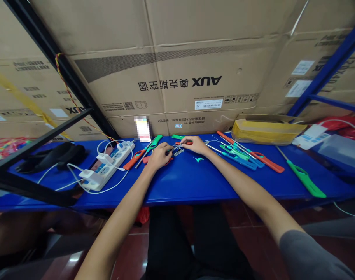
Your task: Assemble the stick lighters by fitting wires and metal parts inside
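Observation:
My left hand (160, 155) is closed, its fingers pinching a small dark part that I cannot make out. Facing it, my right hand (194, 144) is closed too, with its fingertips on a thin piece whose kind is unclear. Below the fingers lies a small metal piece (179, 153). Bits of green plastic (199, 159) are on the blue table (189, 182). A red plastic part is partly hidden by my left hand. Long-necked lighters lie on both sides, among them an orange one (133, 160), a green one (156, 140) and a blue one (244, 162).
A white power strip (109, 167) with plugged-in chargers and cables lies at left, near a dark strap-like item (53, 155). Behind the table stand large cardboard boxes (177, 62). A yellow box (261, 131) and another green lighter (307, 181) are at right. Metal posts frame both sides.

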Demonstrator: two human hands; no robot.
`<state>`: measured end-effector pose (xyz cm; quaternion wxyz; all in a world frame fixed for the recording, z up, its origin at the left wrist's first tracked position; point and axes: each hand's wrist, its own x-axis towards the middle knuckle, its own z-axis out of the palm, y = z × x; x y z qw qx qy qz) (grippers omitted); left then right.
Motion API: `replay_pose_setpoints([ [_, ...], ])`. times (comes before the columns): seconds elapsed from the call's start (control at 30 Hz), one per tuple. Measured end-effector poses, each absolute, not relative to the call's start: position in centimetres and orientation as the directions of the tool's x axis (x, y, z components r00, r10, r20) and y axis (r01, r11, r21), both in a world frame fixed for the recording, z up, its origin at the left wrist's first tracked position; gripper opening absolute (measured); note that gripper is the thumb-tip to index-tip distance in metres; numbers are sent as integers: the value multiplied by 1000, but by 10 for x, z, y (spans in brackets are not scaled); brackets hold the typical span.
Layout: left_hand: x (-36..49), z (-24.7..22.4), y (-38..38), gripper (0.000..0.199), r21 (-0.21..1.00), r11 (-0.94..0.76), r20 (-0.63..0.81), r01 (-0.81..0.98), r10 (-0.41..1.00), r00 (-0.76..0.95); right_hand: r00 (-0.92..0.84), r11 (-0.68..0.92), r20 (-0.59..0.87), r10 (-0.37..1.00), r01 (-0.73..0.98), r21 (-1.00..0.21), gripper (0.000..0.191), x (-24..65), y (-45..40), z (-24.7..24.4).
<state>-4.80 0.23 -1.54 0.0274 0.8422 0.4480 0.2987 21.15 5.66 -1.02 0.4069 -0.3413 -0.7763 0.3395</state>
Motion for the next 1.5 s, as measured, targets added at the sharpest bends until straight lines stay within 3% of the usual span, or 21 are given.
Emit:
replay_pose_setpoints([
  [0.3,-40,-16,-3,24,285,-588,503,757,764,404,-474,597,432,767,280,-752,19,210,53,-11],
  [0.53,-39,-18,-3,25,215,-582,494,784,757,427,-540,749,534,651,347,-564,13,205,50,-11],
  [0.83,-40,-20,0,30,215,-599,496,771,747,442,-601,813,548,582,433,-389,16,207,49,-8],
  [1.07,-48,-24,8,42,234,-613,479,754,748,459,-608,813,541,581,462,-354,22,210,52,-8],
  [1.27,-48,-20,7,30,247,-610,477,753,753,453,-597,797,528,604,465,-387,23,212,50,-7],
  [1.5,-41,-17,2,19,219,-619,496,755,736,460,-621,823,544,564,474,-312,15,205,49,-10],
])
